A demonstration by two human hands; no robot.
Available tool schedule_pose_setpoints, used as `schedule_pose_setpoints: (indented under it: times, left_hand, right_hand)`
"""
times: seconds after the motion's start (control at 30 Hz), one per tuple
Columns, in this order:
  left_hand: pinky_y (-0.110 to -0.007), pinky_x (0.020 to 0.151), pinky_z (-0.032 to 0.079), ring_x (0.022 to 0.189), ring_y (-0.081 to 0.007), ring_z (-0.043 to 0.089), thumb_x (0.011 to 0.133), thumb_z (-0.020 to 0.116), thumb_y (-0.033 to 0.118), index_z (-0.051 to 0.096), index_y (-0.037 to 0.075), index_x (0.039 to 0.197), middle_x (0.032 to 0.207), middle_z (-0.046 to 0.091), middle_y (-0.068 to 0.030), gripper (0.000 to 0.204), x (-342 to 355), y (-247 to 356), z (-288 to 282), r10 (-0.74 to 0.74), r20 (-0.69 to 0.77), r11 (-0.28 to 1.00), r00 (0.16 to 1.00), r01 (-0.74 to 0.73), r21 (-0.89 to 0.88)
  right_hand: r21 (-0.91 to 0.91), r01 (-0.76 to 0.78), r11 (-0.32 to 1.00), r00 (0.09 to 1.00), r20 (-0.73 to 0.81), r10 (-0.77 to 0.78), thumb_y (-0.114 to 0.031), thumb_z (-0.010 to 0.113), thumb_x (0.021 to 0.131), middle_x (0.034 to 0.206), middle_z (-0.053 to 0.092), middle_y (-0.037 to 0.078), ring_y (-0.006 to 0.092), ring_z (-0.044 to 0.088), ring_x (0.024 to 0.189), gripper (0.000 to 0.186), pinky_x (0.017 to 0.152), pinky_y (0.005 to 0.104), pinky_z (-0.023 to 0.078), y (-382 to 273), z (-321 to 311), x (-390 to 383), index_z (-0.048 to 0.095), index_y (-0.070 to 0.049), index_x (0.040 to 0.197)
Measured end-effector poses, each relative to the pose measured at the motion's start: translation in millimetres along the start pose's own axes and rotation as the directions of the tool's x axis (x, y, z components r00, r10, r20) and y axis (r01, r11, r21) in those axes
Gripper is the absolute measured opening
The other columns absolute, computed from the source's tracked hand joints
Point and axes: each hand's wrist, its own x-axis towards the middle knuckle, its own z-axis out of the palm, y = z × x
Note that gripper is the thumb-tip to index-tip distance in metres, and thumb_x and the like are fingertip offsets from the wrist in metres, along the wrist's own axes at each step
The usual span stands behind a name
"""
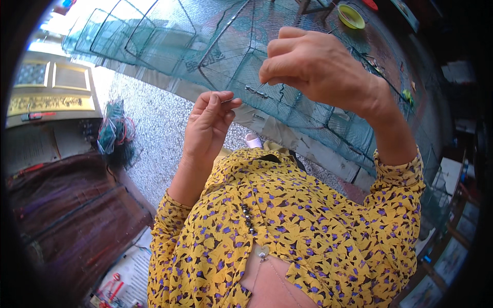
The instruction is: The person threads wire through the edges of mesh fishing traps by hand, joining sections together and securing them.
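Note:
My left hand is raised in front of my body with thumb and fingers pinched together. A thin, short sliver shows at its fingertips; its kind is too small to tell. My right hand is held higher and to the right, fingers curled into a pinch; what they hold, if anything, is hidden. Just below the right fingertips shows a small dark metallic-looking piece; I cannot tell if it hangs from the hand or lies against the net. Beyond both hands stretches a long teal net trap with dark frames.
Left stand a wooden cabinet and a bundle of teal netting and cords. A brown-covered surface lies lower left. A yellow-green basin is at the far right. Pale slabs run along the net over a speckled floor.

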Motion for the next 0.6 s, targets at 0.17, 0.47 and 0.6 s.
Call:
schedule_pose_setpoints:
  times: [0.17,0.47,0.6]
  left_hand:
    - [-0.024,0.072,0.046,0.093,-0.0166,0.06,0.097,0.046,0.016,0.055,0.004,0.1,0.104,0.062,-0.0089,0.015,-6.5,1.8,-2.2,0.037,-0.023,0.999,0.999,-0.037,0.005]
    - [-0.022,0.071,0.046,0.089,-0.0141,0.061,0.095,0.051,0.016,0.057,0.005,0.096,0.099,0.063,-0.007,0.013,-14.6,-3.8,5.7,0.047,-0.088,0.999,0.995,-0.046,0.008]
    - [-0.022,0.072,0.046,0.087,-0.0131,0.061,0.094,0.053,0.016,0.058,0.005,0.095,0.095,0.063,-0.005,0.012,-15.4,-10.4,10.4,0.062,-0.085,0.998,0.994,-0.064,-0.015]
  right_hand:
    - [-0.173,0.024,0.985,1.0,0.017,-0.022,-0.007,0.062,0.073,0.071,0.053,0.003,0.0192,0.056,0.076,0.007,0.063,0.032,0.047,10.2,28.3,6.9,0.062,-0.011,0.068]
    - [-0.16,0.116,0.98,0.99,0.096,-0.101,-0.005,0.065,0.072,0.074,0.051,0.002,0.0195,0.054,0.075,0.008,0.063,0.031,0.046,8.9,47.8,7.4,0.059,-0.01,0.07]
    - [-0.043,0.138,0.99,0.986,0.102,-0.133,-0.004,0.064,0.074,0.073,0.05,0.004,0.0225,0.054,0.074,0.009,0.064,0.0326,0.046,7.7,52.5,5.9,0.057,-0.009,0.078]
